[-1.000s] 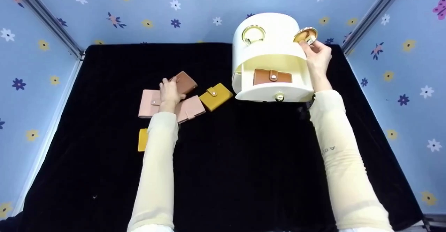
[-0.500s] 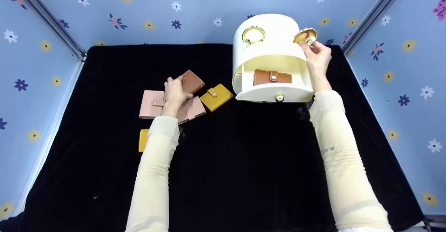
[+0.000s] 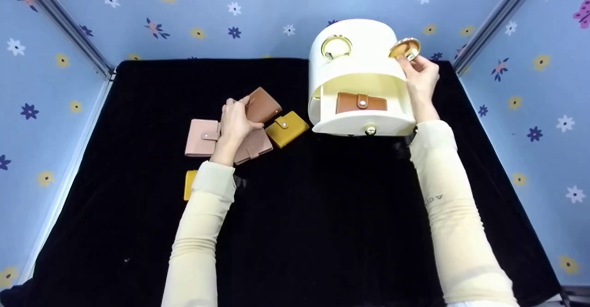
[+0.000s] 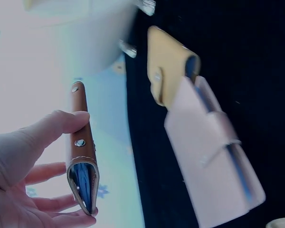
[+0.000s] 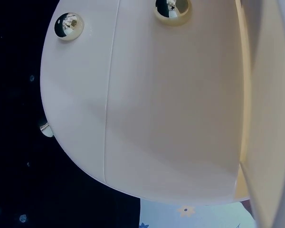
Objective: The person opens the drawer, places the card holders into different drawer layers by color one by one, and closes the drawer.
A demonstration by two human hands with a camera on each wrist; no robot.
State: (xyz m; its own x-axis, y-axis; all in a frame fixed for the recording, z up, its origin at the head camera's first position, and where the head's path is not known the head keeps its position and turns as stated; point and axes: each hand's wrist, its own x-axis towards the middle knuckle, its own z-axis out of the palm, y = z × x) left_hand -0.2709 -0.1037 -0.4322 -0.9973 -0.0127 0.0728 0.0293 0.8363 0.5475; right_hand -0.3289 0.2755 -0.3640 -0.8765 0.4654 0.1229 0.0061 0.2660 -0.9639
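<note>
Clock positions read on the head view. Left hand (image 3: pixel 235 120): fingers closed round a tan-brown wallet (image 3: pixel 263 105), which lies at 2 o'clock from the hand's middle. Smooth leather-look cover, metal studs along the narrow side, stitched edge, dark lining; thumb on one side, fingers on the other. Contact with the worktop (image 3: pixel 322 228): cannot tell.

Around this hand: pink wallet with strap and stud (image 3: pixel 199 138) at 8 o'clock; second pink wallet (image 3: pixel 254 146) at 5; mustard wallet (image 3: pixel 288 129), rectangular with a rounded tab, at 3; yellow item (image 3: pixel 189 185) at 7, partly behind the sleeve. The worktop cover is matte black cloth.

Right hand (image 3: pixel 421 74): fingers pinch a mirror-bright, rounded gold fitting (image 3: pixel 402 48) at 2 o'clock from frame centre. The glossy white box (image 3: pixel 364 32) beside it has curved walls; its bow-fronted drawer (image 3: pixel 334 126) stands out, bearing a spherical gold knob (image 3: pixel 370 129) and holding a brown strapped wallet (image 3: pixel 348 103).
</note>
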